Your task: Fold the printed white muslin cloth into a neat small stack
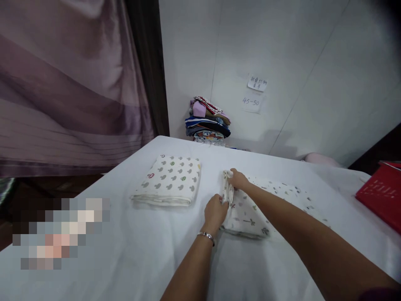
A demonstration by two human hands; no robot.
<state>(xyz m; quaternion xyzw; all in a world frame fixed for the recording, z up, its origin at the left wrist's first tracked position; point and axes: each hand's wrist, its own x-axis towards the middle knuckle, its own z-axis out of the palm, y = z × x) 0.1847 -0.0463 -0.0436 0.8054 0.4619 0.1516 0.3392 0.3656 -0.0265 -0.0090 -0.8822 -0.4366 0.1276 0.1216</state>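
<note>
A white cloth with small printed plants (pixel 246 213) lies partly folded on the white-covered table (pixel 188 234). My left hand (pixel 216 213), with a bracelet at the wrist, pinches the near part of its gathered left edge. Farther along that same edge, my right hand (pixel 239 179) grips the layers, its fingers partly hidden by the fabric. The right forearm crosses over the cloth and covers some of it. To the left sits a neatly folded white cloth with mushroom prints (pixel 173 177), apart from both hands.
Behind the table, a stack of folded textiles (pixel 208 119) stands against the wall. A red bag-like object (pixel 382 192) is at the right edge. A pinkish curtain (pixel 62 83) hangs at left. Two paper notes (pixel 251 102) are on the wall. A blurred-out patch covers the lower left.
</note>
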